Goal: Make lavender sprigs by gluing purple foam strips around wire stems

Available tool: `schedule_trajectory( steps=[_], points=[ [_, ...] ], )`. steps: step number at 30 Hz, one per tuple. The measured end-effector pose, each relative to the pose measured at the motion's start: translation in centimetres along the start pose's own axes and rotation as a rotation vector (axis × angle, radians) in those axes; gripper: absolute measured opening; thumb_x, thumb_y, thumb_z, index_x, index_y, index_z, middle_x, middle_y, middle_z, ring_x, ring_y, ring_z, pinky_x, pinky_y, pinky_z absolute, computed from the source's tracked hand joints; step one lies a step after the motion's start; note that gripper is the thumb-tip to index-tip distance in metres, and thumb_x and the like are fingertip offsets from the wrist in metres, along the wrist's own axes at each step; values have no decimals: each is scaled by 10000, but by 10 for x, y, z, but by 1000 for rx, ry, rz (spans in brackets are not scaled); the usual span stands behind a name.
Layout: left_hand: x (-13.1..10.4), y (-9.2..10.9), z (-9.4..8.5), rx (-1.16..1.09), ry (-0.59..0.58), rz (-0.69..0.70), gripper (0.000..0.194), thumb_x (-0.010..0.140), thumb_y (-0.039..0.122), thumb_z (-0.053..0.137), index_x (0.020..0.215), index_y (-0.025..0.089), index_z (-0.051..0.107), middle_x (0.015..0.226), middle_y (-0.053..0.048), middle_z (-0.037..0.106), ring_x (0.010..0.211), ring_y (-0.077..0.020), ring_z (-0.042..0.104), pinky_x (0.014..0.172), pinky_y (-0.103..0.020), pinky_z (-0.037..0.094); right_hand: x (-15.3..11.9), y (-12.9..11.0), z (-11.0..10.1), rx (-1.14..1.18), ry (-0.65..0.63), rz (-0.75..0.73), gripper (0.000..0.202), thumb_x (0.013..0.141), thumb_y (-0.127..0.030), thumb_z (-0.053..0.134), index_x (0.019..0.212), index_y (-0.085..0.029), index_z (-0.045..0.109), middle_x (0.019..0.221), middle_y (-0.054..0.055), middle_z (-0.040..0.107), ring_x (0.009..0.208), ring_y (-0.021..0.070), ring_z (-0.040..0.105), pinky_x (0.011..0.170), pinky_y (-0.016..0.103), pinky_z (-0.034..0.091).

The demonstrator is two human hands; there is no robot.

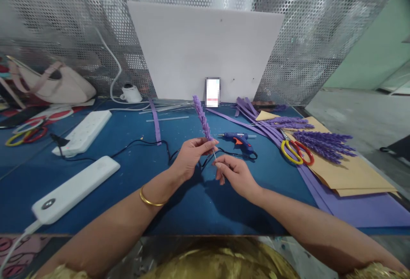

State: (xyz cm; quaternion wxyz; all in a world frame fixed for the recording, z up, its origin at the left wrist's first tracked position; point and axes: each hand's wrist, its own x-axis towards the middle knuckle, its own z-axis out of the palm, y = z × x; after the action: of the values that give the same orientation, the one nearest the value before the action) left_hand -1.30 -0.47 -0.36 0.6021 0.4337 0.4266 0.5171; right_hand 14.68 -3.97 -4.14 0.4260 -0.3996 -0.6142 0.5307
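Observation:
A purple paper flower spike point(201, 117) stands nearly upright, leaning left, above the middle of the blue table. My left hand point(194, 154) is closed around its lower end, thumb and fingers pinched together. Just below and to the right, my right hand point(233, 173) pinches the thin wire stem that comes out under the spike. Behind my right hand lies a blue glue gun point(238, 139) with an orange trigger, its nozzle pointing left. A purple paper strip point(155, 123) lies to the left of the spike, beyond my left hand.
Scissors with yellow and red handles point(296, 152), purple flower spikes point(323, 143), tan paper point(349, 181) and purple paper point(368, 210) lie at the right. White power strips point(77, 189) and black cable are at the left. A lit phone point(212, 92) leans against a white board point(205, 48).

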Motion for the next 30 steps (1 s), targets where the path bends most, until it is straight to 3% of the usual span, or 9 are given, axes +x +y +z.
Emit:
schedule_trajectory(
  steps=[6,12,19,25,30],
  points=[
    [-2,-4,2,44,5,16,270,576,362,903,695,150,783,678,-61,724,661,-155,602,676,-291,455,0,-7,0,82,-30,136,227,846,-407,591,848,-183,627,509,-52,600,356,90,494,384,206,387],
    [1,-2,-1,-52,8,-8,345,660,421,862,890,172,801,825,-59,758,741,-136,631,691,-256,450,-1,-9,0,72,-1,86,252,842,-419,600,868,-173,648,513,-52,600,364,83,493,398,202,393],
    [2,-1,1,-130,86,-6,288,548,311,915,667,155,705,702,-9,689,696,-126,621,704,-262,456,-3,-2,3,71,-53,103,243,859,-426,590,882,-186,616,516,-55,598,377,93,503,409,208,395],
    [2,1,-1,-100,44,-22,347,636,419,870,837,153,776,799,-55,738,709,-131,617,673,-259,455,-4,-2,1,-73,-32,50,212,897,-389,554,862,-192,623,531,-50,601,392,87,507,426,202,390],
    [7,-1,-6,-61,71,47,267,650,374,864,768,154,770,736,-53,733,709,-144,628,675,-265,455,-5,-2,1,-156,-62,37,194,901,-360,531,830,-197,609,525,-45,601,388,90,508,426,201,401]
  ],
)
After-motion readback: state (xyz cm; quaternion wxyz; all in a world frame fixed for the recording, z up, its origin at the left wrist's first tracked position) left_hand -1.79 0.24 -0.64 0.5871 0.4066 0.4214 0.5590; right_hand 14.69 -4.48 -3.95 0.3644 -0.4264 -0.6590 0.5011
